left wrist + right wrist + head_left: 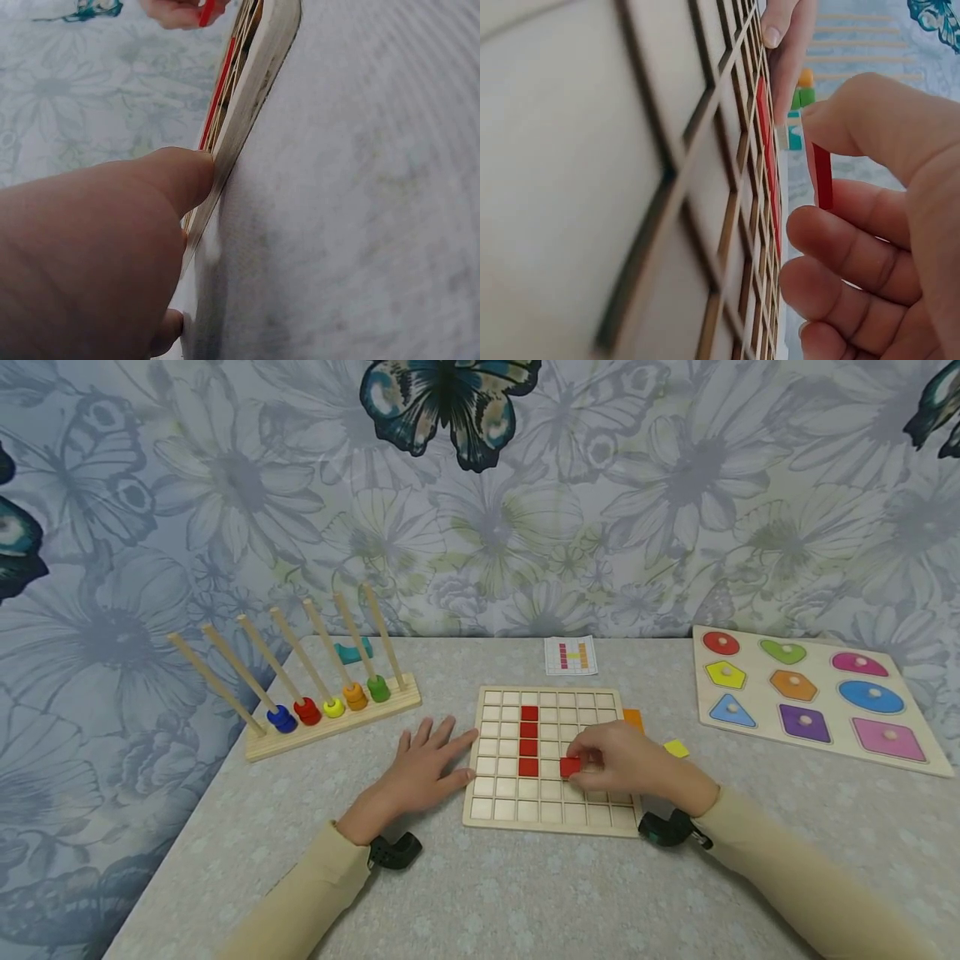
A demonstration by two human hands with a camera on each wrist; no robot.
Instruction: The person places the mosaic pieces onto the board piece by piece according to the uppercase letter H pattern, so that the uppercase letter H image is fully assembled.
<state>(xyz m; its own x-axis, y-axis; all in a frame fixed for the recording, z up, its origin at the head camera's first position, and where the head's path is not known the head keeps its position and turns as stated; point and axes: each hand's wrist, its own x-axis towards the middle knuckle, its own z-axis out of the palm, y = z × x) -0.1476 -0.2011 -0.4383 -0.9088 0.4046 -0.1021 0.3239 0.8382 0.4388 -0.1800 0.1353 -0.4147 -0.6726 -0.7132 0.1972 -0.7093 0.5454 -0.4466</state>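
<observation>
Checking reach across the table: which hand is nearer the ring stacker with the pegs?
Left. The left hand rests flat at the grid board's left edge, just right of the ring stacker; the right hand, pinching a red tile, is over the board, farther away.

Pale wooden grid board (551, 814) carries four red tiles in a column (528, 741); another red tile (570, 767) sits pinched at its 3 o'clock. Orange tile (633, 718) and yellow tile (676, 748) lie further toward 3 o'clock. Speckled grey table (480, 893); grey floral wall with teal butterflies (450, 406)
</observation>
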